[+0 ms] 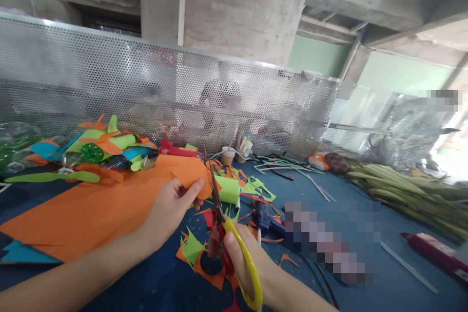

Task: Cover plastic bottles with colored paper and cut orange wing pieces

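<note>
My left hand point(171, 207) pinches the edge of a sheet of orange paper point(185, 168) between thumb and fingers. My right hand point(244, 248) grips a pair of scissors with yellow and red handles point(245, 258). Their blades point(215, 190) point up and away, right against the right edge of the orange paper. Behind the blades lies a light green paper roll point(227, 189). Below my hands are several green, red and orange scraps point(192, 248). A larger orange sheet point(95, 209) spreads under and left of my left forearm.
Paper propellers and plastic bottles point(95, 148) crowd the left. A blue glue gun point(268, 222) with a black cable lies right of the scissors. Farther right are dried leaves point(405, 185) and a purple bottle point(438, 253). A perforated metal screen point(164, 78) borders the table's back, with people beyond.
</note>
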